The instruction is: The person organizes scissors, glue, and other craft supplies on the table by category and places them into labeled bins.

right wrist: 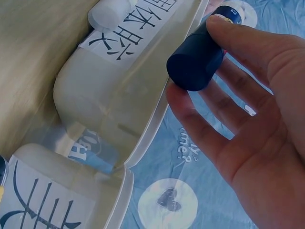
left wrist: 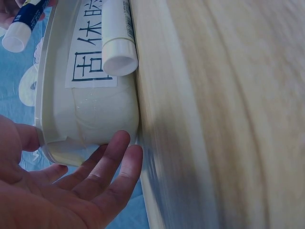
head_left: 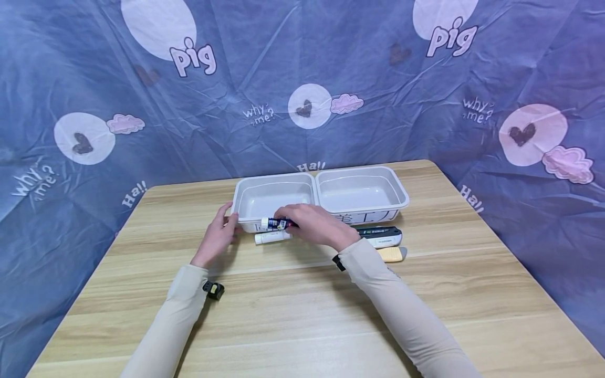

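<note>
Two white tubs (head_left: 275, 201) rest on a wood-grain table (head_left: 283, 315), blue cloth (head_left: 255, 37) behind.

1. Makeshift recording corner, by the look; home or office, I can't tell.
2. Creased blue cartoon-print cloth (head_left: 264, 63) hangs behind and down both sides, like a booth.
3. Plain wood-grain table (head_left: 283, 325) inside it.
4. Small black wrist camera (head_left: 215, 290), strapped beside one cream sleeve (head_left: 160, 320).

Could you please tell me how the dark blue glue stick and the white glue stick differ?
The dark blue glue stick has a dark body, while the white glue stick has a pale one. The right hand holds the blue one raised; the white one lies on the table. Both are cylindrical and show a white end.
</note>
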The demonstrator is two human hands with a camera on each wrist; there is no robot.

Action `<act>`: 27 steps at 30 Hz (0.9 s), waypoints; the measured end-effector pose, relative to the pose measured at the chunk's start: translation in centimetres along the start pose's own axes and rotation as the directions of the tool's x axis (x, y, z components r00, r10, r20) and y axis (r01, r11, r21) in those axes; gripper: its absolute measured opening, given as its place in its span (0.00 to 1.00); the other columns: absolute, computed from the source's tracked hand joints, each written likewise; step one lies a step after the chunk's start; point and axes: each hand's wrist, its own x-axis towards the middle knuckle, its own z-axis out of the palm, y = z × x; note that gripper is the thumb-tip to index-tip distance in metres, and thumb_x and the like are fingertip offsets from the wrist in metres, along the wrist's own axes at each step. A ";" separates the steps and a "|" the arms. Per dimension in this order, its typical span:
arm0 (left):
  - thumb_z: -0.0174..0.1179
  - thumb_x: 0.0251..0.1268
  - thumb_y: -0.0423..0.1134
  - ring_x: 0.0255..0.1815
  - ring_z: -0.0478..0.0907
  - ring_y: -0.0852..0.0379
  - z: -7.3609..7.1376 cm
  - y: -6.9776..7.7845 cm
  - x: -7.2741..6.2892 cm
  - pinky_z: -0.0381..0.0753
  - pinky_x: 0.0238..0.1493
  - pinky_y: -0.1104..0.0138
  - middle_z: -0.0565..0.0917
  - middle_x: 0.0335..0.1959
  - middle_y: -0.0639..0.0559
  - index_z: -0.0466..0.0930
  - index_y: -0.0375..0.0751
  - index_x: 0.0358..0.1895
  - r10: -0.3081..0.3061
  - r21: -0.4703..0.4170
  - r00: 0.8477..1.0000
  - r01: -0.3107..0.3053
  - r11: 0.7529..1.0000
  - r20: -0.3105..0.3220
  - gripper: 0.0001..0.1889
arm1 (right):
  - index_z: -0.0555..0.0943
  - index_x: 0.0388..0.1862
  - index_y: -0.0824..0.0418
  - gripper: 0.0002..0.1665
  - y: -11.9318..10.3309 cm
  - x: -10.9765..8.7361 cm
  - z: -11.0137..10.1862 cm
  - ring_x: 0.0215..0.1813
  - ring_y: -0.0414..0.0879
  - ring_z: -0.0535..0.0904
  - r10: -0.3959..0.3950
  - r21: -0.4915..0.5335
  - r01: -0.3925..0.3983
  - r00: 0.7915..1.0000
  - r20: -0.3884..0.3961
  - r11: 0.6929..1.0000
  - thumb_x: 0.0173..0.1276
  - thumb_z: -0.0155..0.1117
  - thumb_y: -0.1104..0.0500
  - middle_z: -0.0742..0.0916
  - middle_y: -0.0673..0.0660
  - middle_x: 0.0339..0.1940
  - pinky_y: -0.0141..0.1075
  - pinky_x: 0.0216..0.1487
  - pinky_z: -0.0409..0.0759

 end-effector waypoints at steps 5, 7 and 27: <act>0.39 0.85 0.52 0.55 0.83 0.35 0.0 -0.1 0.0 0.87 0.50 0.53 0.75 0.65 0.26 0.46 0.45 0.84 -0.002 0.004 1.000 0.002 1.000 -0.007 0.32 | 0.82 0.58 0.54 0.19 0.0 -0.1 -0.1 0.56 0.42 0.84 -0.007 -0.005 0.007 1.000 -0.011 1.000 0.69 0.70 0.65 0.88 0.49 0.53 0.41 0.58 0.83; 0.40 0.85 0.52 0.55 0.83 0.36 0.0 -0.1 0.1 0.87 0.51 0.52 0.75 0.65 0.26 0.46 0.46 0.84 -0.005 0.007 1.000 0.005 1.000 -0.007 0.32 | 0.82 0.58 0.54 0.19 0.1 -0.1 -0.1 0.56 0.43 0.84 -0.007 -0.006 0.007 1.000 -0.013 1.000 0.69 0.70 0.64 0.88 0.49 0.53 0.41 0.58 0.82; 0.40 0.85 0.52 0.55 0.83 0.35 0.1 -0.1 0.1 0.87 0.49 0.53 0.76 0.65 0.26 0.46 0.45 0.84 0.001 0.011 1.000 -0.001 1.000 -0.009 0.32 | 0.83 0.58 0.53 0.20 0.6 0.0 -0.3 0.58 0.45 0.84 0.034 -0.020 -0.035 0.999 -0.043 0.999 0.69 0.71 0.64 0.88 0.49 0.55 0.42 0.61 0.82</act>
